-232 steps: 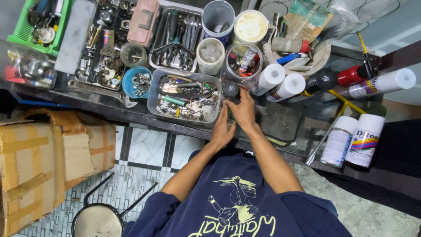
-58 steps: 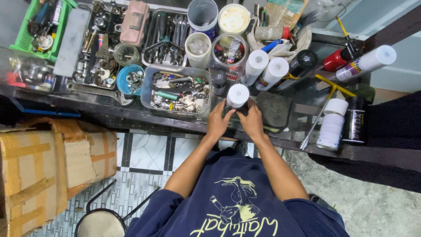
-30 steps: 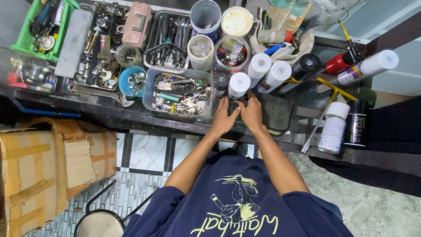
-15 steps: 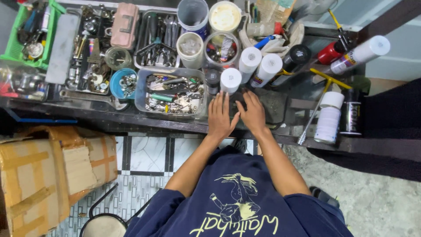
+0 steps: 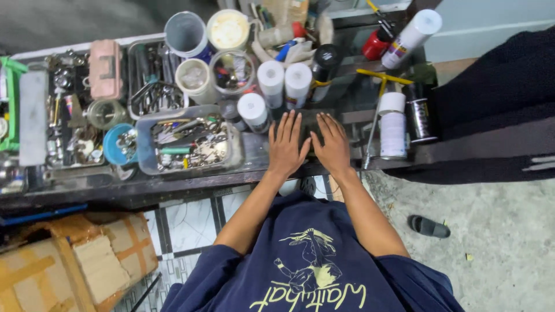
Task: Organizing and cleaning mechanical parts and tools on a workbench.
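My left hand (image 5: pixel 287 144) and my right hand (image 5: pixel 330 144) lie flat side by side on the dark workbench (image 5: pixel 191 180), palms down, fingers stretched out and holding nothing. A white-capped spray can (image 5: pixel 252 111) stands upright just left of my left hand's fingertips, not touching it. Two more white-capped cans (image 5: pixel 283 81) stand beyond my fingers, with a black-capped can (image 5: pixel 324 60) beside them. A clear plastic tray (image 5: pixel 145 151) full of small tools and screws sits to the left of my left hand.
A white spray can (image 5: pixel 393 127) and a dark can (image 5: pixel 421 118) stand right of my right hand, next to a yellow T-handled tool (image 5: pixel 376 86). Cups, tubs, a blue bowl (image 5: pixel 115 147) and a pink case (image 5: pixel 105 68) crowd the bench. A cardboard box (image 5: pixel 58 271) sits below.
Both hands held the white-capped spray can two seconds ago. They have let it go at the left and now rest flat on the bench.
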